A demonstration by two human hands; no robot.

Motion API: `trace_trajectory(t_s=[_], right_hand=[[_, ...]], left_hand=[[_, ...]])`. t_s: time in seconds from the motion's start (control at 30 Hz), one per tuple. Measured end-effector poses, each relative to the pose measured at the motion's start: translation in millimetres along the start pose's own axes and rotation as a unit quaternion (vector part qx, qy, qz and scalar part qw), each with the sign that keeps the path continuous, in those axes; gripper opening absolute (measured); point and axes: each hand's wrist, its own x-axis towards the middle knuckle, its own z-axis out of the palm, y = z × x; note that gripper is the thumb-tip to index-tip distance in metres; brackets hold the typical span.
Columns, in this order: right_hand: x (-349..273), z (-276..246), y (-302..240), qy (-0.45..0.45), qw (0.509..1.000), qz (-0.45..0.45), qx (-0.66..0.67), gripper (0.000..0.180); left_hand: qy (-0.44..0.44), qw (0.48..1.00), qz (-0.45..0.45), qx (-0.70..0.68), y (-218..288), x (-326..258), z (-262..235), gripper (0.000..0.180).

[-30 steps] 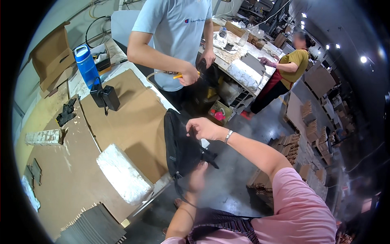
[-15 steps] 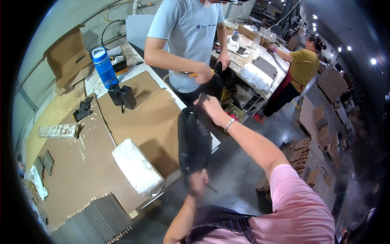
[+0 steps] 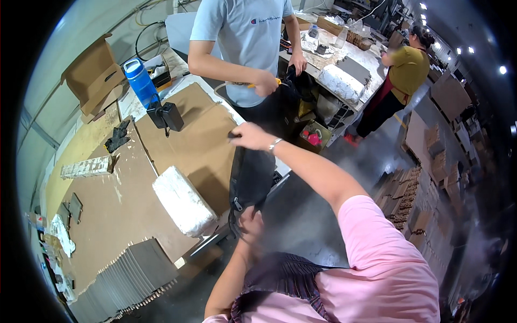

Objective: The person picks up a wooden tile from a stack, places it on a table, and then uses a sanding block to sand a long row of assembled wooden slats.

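Observation:
A black fabric bag [image 3: 252,175] hangs at the table's edge, stretched between my two hands, a zipper pull showing low on its side. At its far end my right hand [image 3: 249,136], with a bracelet on the wrist, is closed on a dark edge or strap of it. Closer to me, my left hand [image 3: 251,223] grips the near end, slightly blurred, beside a loose black strap. Left of the bag lies a white wrapped block [image 3: 184,202], and brown cardboard [image 3: 199,132] covers the tabletop beyond it.
A blue bottle [image 3: 141,86], black power adapter [image 3: 166,116], dark glove [image 3: 117,136] and open cardboard box [image 3: 97,78] are on the table. Grey slats [image 3: 126,280] are stacked nearby. A person in a light blue shirt [image 3: 245,48] stands opposite; another in a yellow top [image 3: 407,67] works farther off.
My right hand has moved left and slightly up with the bag's far end. My left hand has moved slightly up and left. The view has shifted a little.

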Motion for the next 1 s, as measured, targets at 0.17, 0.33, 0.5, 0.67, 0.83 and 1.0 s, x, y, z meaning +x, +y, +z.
trace_trajectory(t_s=[0.17, 0.33, 0.5, 0.67, 0.83, 1.0], right_hand=[[-3.6, 28.5, -29.8, -0.209, 0.972, -0.027, 0.107, 0.030], [-11.2, 33.7, -44.5, -0.322, 0.944, -0.065, 0.043, 0.034], [-11.0, 46.3, -41.4, -0.304, 0.947, -0.099, -0.025, 0.030], [-8.2, 57.3, -32.6, -0.272, 0.954, -0.116, -0.057, 0.027], [-8.2, 23.3, -37.7, -0.279, 0.953, -0.094, 0.065, 0.023], [-7.4, -21.3, -20.6, -0.276, 0.947, -0.118, 0.113, 0.021]], left_hand=[[-0.076, 0.994, -0.038, 0.063, 18.8, -4.5, -15.9, 0.028], [-0.115, 0.989, -0.090, 0.006, 22.0, -4.8, -26.3, 0.038], [-0.120, 0.985, -0.125, 0.016, 12.3, -8.7, -33.7, 0.042], [-0.115, 0.985, -0.127, -0.001, 3.1, -9.5, -35.6, 0.042], [-0.095, 0.989, -0.110, 0.038, 30.8, -13.9, -41.6, 0.036], [-0.087, 0.980, -0.180, 0.002, 14.5, -23.7, -50.6, 0.018]])
